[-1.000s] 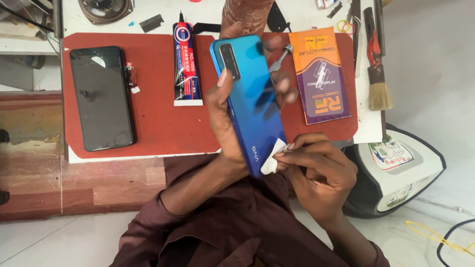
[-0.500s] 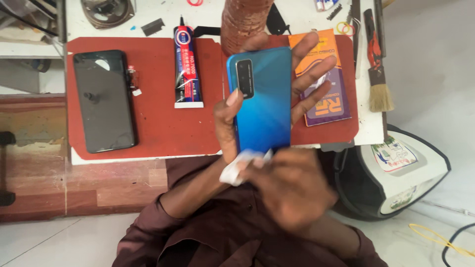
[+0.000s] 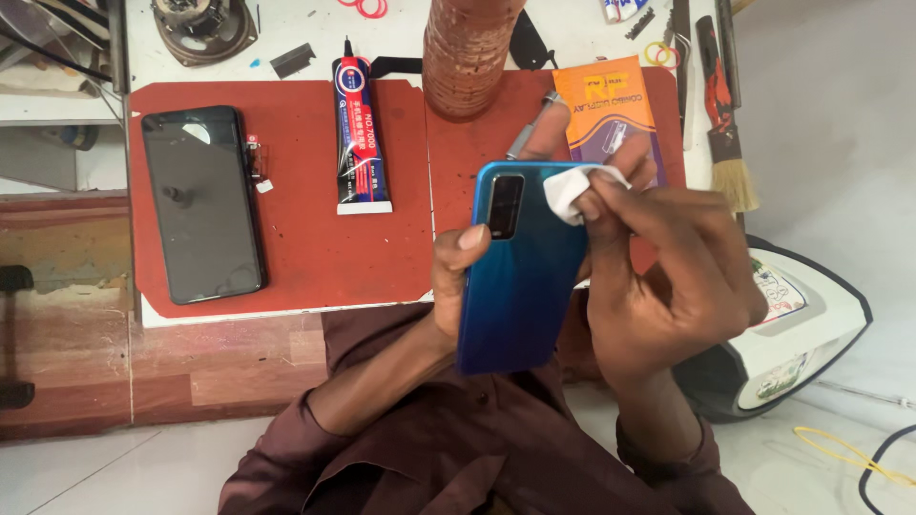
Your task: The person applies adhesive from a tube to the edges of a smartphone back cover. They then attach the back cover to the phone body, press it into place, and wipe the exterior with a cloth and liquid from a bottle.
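My left hand point(image 3: 460, 272) grips a blue phone point(image 3: 520, 272) by its edges, back cover and camera block facing up, over the near edge of the red mat point(image 3: 296, 257). My right hand point(image 3: 668, 277) pinches a small white wipe point(image 3: 572, 191) and presses it on the phone's upper right corner, beside the camera. A second phone, black point(image 3: 202, 202), lies face up on the left of the mat. A glue tube point(image 3: 360, 133) lies upright in the picture at the mat's top middle.
An orange packet point(image 3: 603, 105) and a brown ribbed cylinder point(image 3: 470, 52) sit at the mat's far side. A brush point(image 3: 727, 143) lies at the right edge of the white bench. A white and black device point(image 3: 792, 334) stands on the floor at right.
My right hand moved the wipe from the phone's lower end up to its top corner. The phone turned more upright in my left hand.
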